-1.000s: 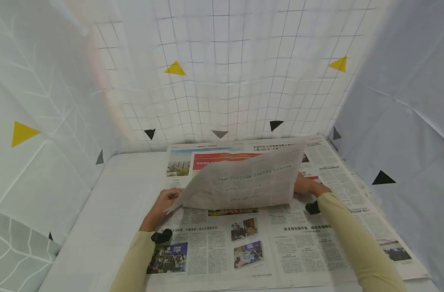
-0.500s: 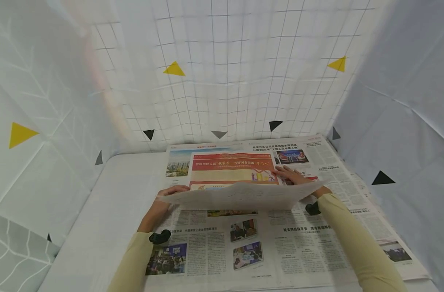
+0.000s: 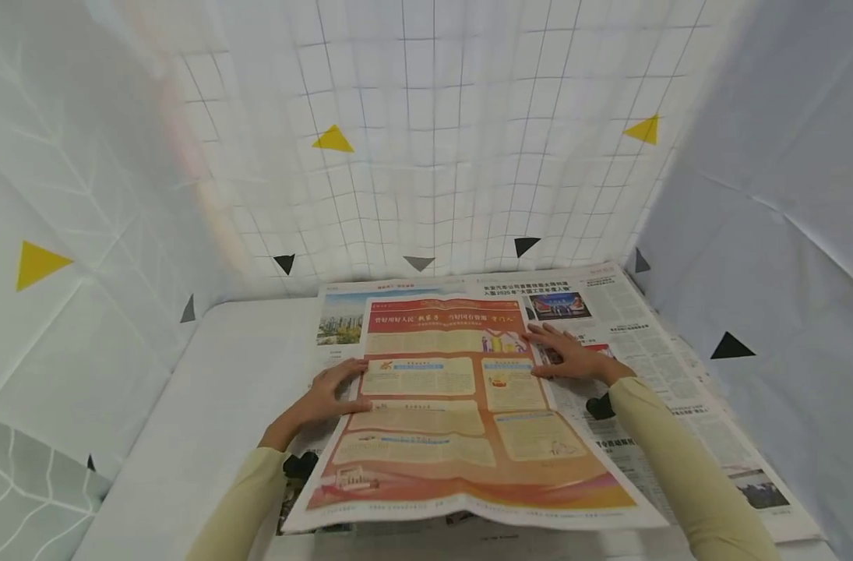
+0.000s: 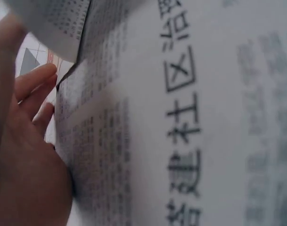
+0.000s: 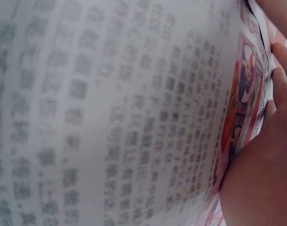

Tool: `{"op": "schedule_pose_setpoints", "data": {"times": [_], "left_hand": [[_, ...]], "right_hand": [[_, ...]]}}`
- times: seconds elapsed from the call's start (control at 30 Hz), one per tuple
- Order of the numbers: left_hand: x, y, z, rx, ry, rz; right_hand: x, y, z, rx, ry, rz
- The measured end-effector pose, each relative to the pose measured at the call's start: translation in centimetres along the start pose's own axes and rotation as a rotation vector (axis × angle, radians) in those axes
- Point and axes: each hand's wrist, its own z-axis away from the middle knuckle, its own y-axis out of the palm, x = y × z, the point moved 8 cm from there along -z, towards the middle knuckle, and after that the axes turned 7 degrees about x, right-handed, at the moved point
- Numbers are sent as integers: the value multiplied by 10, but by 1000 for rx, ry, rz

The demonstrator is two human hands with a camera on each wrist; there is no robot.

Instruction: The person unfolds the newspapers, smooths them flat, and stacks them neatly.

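A red and orange printed newspaper sheet [image 3: 426, 382] lies spread out in the head view, its near part sloping up off the layer below. At its left edge, my left hand [image 3: 321, 396] rests with fingertips and thumb touching the paper. My right hand [image 3: 572, 358] lies with spread fingers at the sheet's right edge. In the left wrist view, printed paper [image 4: 134, 117] stands close beside the left palm and curls over near the thumb. In the right wrist view, blurred print [image 5: 110, 113] fills most of the picture, beside the right hand [image 5: 261, 165].
Larger newspaper pages [image 3: 636, 343] lie beneath the red sheet on a white table [image 3: 223, 351]. A grid-lined white cloth [image 3: 426, 156] with yellow and dark triangles rises behind. Grey-white cloth walls [image 3: 798, 234] stand at both sides.
The lifted newspaper flap has swung down towards the body, showing the whole red and orange page. The fingers of both hands now show at its side edges.
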Motion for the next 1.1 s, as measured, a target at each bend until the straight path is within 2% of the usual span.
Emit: {"op": "schedule_pose_setpoints", "data": {"times": [0.17,0.33,0.57,0.77,0.93,1.1], "left_hand": [[-5,4,4,2,6,-152],[-9,5,4,-39,20,-258],[-7,3,5,-65,-36,-280],[1,5,6,-95,-66,-278],[3,7,2,-110,-82,-315],[-1,4,0,-98,-127,-336]], "right_hand": [[-2,2,-2,-12,42,48],[0,-1,-2,-64,69,47],[-8,2,-8,-75,136,65],[-3,5,-9,-107,134,81],[-6,5,-7,-84,188,73],[-5,6,-5,-69,184,28]]}}
